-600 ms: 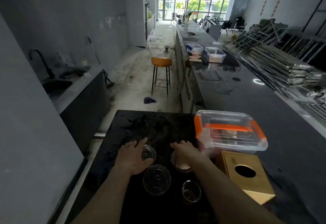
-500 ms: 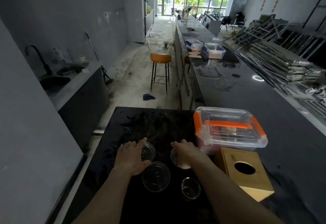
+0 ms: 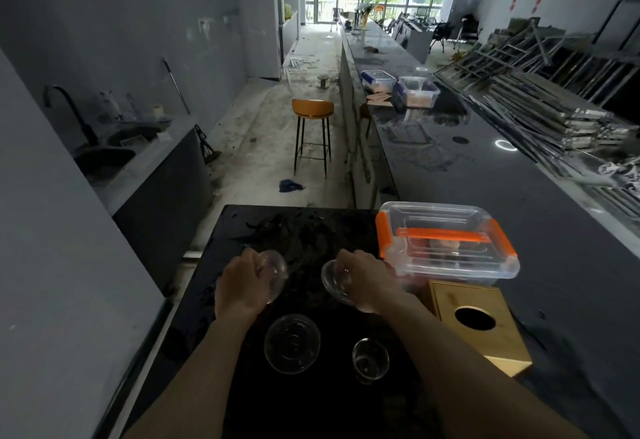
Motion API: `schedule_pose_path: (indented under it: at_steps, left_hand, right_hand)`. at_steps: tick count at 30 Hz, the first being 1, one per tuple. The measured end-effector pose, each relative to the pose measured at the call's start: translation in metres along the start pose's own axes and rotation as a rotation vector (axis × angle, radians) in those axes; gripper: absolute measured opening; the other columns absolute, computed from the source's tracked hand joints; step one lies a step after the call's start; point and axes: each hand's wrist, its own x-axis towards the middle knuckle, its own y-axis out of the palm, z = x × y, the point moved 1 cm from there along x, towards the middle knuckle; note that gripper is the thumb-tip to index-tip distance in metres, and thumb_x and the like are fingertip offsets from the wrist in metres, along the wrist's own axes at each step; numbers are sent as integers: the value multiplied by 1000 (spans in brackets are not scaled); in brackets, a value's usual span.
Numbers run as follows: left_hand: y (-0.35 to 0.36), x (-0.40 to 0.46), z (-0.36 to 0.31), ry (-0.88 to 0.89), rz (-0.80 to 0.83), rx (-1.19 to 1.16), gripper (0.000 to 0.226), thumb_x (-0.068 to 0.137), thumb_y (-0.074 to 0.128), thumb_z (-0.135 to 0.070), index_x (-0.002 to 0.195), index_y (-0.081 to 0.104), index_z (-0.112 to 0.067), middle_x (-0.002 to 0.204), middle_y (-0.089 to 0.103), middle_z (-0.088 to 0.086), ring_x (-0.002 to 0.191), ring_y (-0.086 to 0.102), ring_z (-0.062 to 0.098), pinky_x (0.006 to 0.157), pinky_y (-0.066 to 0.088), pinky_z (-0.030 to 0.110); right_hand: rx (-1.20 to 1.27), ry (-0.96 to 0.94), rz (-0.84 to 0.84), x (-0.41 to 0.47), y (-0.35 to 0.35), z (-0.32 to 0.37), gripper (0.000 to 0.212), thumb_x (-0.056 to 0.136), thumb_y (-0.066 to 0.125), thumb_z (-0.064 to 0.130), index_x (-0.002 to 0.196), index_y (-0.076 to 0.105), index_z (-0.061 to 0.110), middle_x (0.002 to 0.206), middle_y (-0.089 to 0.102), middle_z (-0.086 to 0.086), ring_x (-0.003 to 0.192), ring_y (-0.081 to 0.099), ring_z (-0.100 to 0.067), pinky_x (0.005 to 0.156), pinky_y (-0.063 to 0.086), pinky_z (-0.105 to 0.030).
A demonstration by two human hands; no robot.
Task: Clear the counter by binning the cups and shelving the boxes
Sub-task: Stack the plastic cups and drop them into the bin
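Lifted since the earlier frame: two clear cups, then standing on the counter (image 3: 311,241), now raised and tipped on their sides. Left hand (image 3: 239,286) closed around the left cup (image 3: 273,274), mouth facing right; right hand (image 3: 363,283) closed around the right cup (image 3: 334,281), mouth facing left, both at centre frame. Below them, resting on the dark top: a wide lid (image 3: 292,343) and a small cup (image 3: 370,364), just apart from each other. At right of the hands, a clear box (image 3: 446,241) with orange clasps, and touching its near edge a wooden box (image 3: 478,324) with a round hole. No bin or shelf in sight. Best done, by judgement: grip light so thin plastic does not buckle, nest one cup into the other to free a hand, then gather the small cup and lid before heading for the bin. Boxes left for afterwards.
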Motion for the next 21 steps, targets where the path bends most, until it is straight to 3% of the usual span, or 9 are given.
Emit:
schedule_pose_path:
  at_steps: [3, 5, 8, 10, 12, 14, 17, 21]
  left_hand:
    - [-13, 5, -15, -21, 162, -163, 17, 88, 65, -31, 93, 67, -15, 95, 72, 4, 98, 67, 30, 78, 45, 35]
    - [-15, 1, -20, 16, 364, -198, 29, 78, 63, -35, 90, 72, -10, 95, 73, 6, 94, 68, 28, 82, 50, 41]
    - [-7, -9, -12, 122, 623, -72, 22, 76, 65, -33, 71, 73, -14, 89, 72, 4, 96, 69, 31, 82, 51, 40]
    - [3, -16, -4, 166, 709, 20, 24, 70, 65, -41, 58, 60, -22, 92, 64, 0, 109, 64, 33, 86, 46, 38]
    - [15, -24, 1, 212, 747, 207, 22, 66, 66, -49, 61, 60, -28, 128, 58, -7, 135, 43, 25, 105, 34, 42]
    - [25, -35, 5, 300, 743, 368, 23, 63, 69, -54, 70, 61, -33, 151, 40, -16, 143, 26, 20, 110, 23, 40]
    - [33, -46, 6, 412, 663, 433, 37, 57, 69, -57, 86, 60, -34, 148, 41, -16, 137, 32, 18, 108, 26, 38]
    - [31, -49, 3, 459, 556, 442, 46, 59, 70, -57, 97, 63, -32, 113, 50, -14, 112, 49, 17, 89, 33, 35]
  right_hand:
    - [145, -3, 32, -8, -25, 9, 25, 91, 70, 12, 105, 57, 28, 111, 67, -4, 99, 68, -27, 82, 58, -39]
    - [181, -21, 82, -14, -40, 15, 18, 91, 71, 20, 103, 61, 28, 101, 67, 1, 101, 69, -27, 89, 59, -43]
    - [142, -82, 254, -29, -58, 19, 14, 87, 74, 22, 87, 63, 31, 98, 70, 1, 98, 70, -24, 77, 53, -33]
    - [58, -120, 408, -41, -63, 18, 21, 86, 75, 22, 77, 60, 34, 94, 67, 4, 95, 68, -22, 73, 50, -29]
    - [-37, -137, 550, -52, -59, 18, 24, 85, 76, 24, 72, 60, 36, 99, 65, 5, 106, 67, -24, 88, 55, -36]
    - [-141, -134, 644, -59, -46, 18, 19, 83, 78, 28, 75, 62, 35, 109, 65, 4, 116, 65, -27, 101, 55, -47]
    - [-166, -134, 671, -66, -20, 16, 15, 83, 80, 25, 89, 67, 29, 119, 67, -2, 118, 66, -31, 103, 57, -53]
    - [-23, -52, 526, -72, -1, 7, 23, 85, 79, 19, 103, 66, 24, 126, 67, -12, 108, 72, -35, 92, 64, -46]
